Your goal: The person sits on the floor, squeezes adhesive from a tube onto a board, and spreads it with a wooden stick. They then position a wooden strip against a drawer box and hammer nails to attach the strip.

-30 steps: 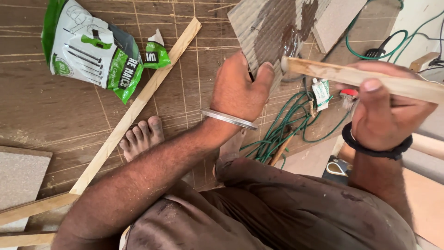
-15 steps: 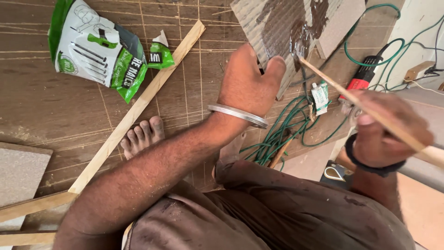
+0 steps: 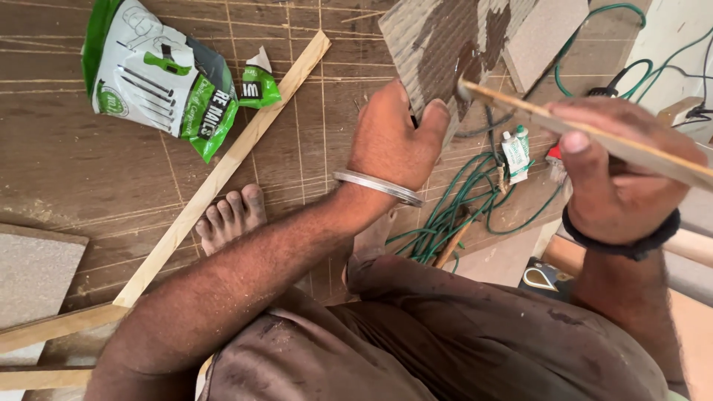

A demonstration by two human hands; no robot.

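My left hand (image 3: 394,145), with a metal bangle at the wrist, grips the lower edge of a grey ridged board (image 3: 445,44) smeared with dark brown glue. My right hand (image 3: 613,174), with a black band at the wrist, holds a thin wooden strip (image 3: 594,134). The strip's far tip touches the wet glue patch on the board. I am squatting, and my bare foot (image 3: 230,215) rests on the brown floor sheet.
A green and white bag of nails (image 3: 160,74) lies at the upper left. A long wooden batten (image 3: 223,171) runs diagonally past my foot. Green cable (image 3: 453,215) is coiled under the board beside a small glue tube (image 3: 515,152). A pale board (image 3: 33,267) lies at the left edge.
My right hand swung the wooden strip from nearly level to pointing at the board, and its tip now meets the glue. My left hand stayed on the board's edge.
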